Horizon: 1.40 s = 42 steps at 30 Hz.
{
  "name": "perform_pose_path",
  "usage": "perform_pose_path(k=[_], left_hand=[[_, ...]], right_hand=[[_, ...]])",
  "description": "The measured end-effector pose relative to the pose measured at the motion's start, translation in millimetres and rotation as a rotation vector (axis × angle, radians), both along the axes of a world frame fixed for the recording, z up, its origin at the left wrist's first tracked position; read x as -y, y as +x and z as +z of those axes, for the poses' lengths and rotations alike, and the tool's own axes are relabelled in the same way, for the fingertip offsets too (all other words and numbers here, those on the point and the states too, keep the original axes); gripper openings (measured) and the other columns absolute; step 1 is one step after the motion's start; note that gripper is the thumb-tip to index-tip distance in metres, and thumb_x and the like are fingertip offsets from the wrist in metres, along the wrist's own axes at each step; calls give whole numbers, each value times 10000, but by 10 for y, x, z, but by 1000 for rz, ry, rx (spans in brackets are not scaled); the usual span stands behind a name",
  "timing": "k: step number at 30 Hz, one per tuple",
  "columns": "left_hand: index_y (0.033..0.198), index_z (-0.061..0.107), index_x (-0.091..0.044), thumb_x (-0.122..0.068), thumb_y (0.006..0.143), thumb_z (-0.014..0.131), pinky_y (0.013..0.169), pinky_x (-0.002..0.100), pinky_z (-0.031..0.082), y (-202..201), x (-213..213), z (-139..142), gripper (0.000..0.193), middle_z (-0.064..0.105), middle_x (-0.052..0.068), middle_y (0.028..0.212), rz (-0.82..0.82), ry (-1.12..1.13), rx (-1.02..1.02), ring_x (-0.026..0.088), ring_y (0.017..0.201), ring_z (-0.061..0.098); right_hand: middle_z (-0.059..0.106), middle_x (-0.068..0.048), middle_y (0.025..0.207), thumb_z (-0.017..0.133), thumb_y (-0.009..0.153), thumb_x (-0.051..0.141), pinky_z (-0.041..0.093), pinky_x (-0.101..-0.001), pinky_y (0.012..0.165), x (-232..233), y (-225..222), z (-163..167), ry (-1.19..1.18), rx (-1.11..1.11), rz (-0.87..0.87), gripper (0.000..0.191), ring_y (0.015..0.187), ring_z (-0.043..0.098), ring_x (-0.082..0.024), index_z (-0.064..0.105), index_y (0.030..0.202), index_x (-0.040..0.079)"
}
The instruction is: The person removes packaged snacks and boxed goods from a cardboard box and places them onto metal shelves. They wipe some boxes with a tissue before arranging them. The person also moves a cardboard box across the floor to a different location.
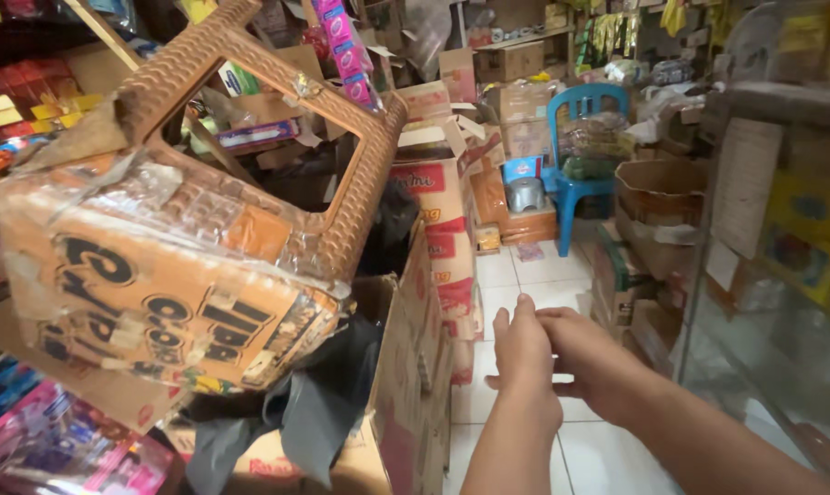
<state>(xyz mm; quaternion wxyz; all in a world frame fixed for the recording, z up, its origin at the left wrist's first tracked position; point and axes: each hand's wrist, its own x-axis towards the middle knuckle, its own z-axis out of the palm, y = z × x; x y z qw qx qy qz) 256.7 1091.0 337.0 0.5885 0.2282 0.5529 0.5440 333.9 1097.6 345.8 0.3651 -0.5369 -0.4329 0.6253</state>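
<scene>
My left hand [523, 356] is raised in the lower middle of the view, fingers stretched up and close together, with nothing in it. My right hand [587, 353] comes in from the lower right and touches the left one, its fingertips partly hidden behind it. Both hands hover above the white tiled floor [525, 275]. To their left a brown woven-pattern plastic stool [250, 147] lies tilted, its seat covered with taped cardboard. The stool rests on an open cardboard box [406, 367] holding a black plastic bag [323, 394].
Stacked cardboard cartons [442, 211] line the left of the aisle. A blue plastic chair [580, 137] loaded with bags stands at the far end. More boxes [658, 197] and a glass counter [781, 302] stand on the right. Colourful packets [57, 440] fill the lower left.
</scene>
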Motion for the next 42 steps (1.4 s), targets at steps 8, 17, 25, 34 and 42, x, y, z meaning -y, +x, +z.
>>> perform_pose_path(k=[8, 17, 25, 34, 42], left_hand=[[1344, 530, -109, -417, 955, 530, 843, 448, 410, 191, 737, -34, 497, 651, 111, 1202, -8, 87, 30, 226, 1001, 568], [1326, 493, -167, -403, 940, 589, 931, 458, 444, 377, 2120, -301, 462, 583, 36, 1182, 131, 38, 117, 209, 1061, 501], [1342, 515, -153, -361, 938, 558, 929, 466, 456, 338, 3091, -387, 457, 611, 43, 1226, 223, 52, 167, 206, 1085, 565], [1298, 593, -109, -355, 917, 567, 870, 418, 460, -65, 4243, -533, 454, 652, 55, 1179, 367, -45, 96, 211, 1097, 580], [1326, 583, -125, -314, 935, 514, 848, 422, 457, -601, 5455, -891, 439, 666, 61, 1240, 517, -77, 150, 215, 1101, 584]], right_hand=[[649, -67, 1182, 592, 954, 364, 498, -431, 877, 539, 386, -17, 43, 57, -67, 421, 1073, 628, -222, 572, 1329, 176], [591, -77, 1206, 628, 957, 314, 498, -473, 911, 1663, 682, -174, -15, 50, -44, 401, 1120, 615, -258, 544, 1323, 172], [639, -77, 1179, 548, 979, 308, 485, -458, 914, 2559, 571, -336, -59, 82, 115, 356, 1103, 639, -253, 609, 1296, 158], [701, -38, 1087, 502, 960, 256, 480, -398, 872, 3554, 73, -519, -24, 167, 462, 296, 1051, 647, -203, 710, 1141, 151], [743, -58, 1151, 564, 960, 294, 502, -435, 947, 4694, -610, -833, -102, 192, 638, 309, 1118, 672, -226, 725, 1181, 151]])
